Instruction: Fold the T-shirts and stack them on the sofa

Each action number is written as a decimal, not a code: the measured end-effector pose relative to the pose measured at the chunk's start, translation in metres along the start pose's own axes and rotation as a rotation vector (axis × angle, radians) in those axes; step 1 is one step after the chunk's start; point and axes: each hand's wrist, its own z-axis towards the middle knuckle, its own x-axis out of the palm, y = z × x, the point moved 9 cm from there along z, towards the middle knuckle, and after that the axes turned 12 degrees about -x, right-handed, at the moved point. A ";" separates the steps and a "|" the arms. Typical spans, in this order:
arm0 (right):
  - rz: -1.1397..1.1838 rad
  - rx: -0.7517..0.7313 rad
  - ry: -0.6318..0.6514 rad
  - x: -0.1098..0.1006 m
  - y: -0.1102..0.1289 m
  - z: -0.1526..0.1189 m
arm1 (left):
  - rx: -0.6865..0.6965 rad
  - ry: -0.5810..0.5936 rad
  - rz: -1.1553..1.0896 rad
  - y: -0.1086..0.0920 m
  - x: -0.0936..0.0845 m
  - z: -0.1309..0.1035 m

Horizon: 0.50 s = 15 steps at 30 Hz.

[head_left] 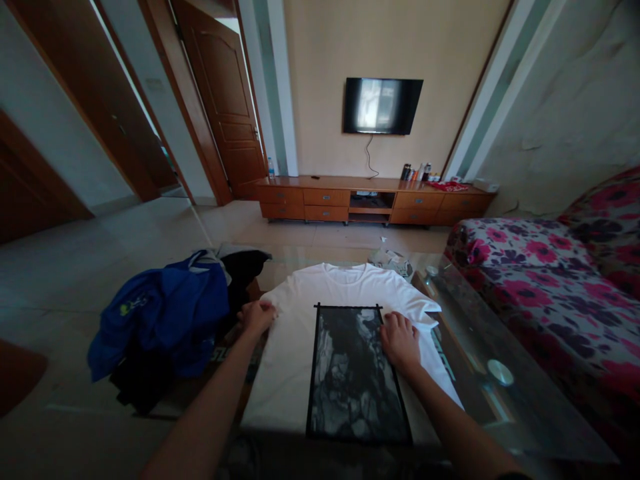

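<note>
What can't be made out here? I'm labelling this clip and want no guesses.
Head view:
- white T-shirt: near hem cut off in shadow at the frame bottom.
- left hand: fingertips hidden, curled over the shirt edge.
- dark print: picture too murky.
- pile of clothes: separate garments indistinct.

T-shirt [350, 293]: matt white cloth | table [480, 347]: glossy glass | cabinet [325, 197]: polished wood

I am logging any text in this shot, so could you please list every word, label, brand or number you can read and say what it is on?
No text here can be read with certainty.
Blue jacket: a small yellow-green logo, too blurred to read.
White T-shirt: a dark rectangular print, a picture with no legible words.
Bottles on the TV cabinet: labels too small to read.
The left hand and right hand rest on the shirt.
</note>
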 end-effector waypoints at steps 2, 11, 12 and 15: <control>-0.006 0.005 -0.011 -0.002 0.000 0.000 | -0.008 -0.002 -0.002 0.000 -0.001 0.004; 0.001 0.021 0.013 -0.008 0.002 -0.001 | 0.044 0.069 -0.303 0.000 -0.006 0.001; 0.002 0.024 0.021 -0.009 0.003 -0.001 | 0.044 0.089 -0.364 -0.002 -0.005 0.002; 0.007 0.035 0.041 -0.010 0.003 -0.001 | 0.012 0.147 -0.506 -0.009 -0.003 0.005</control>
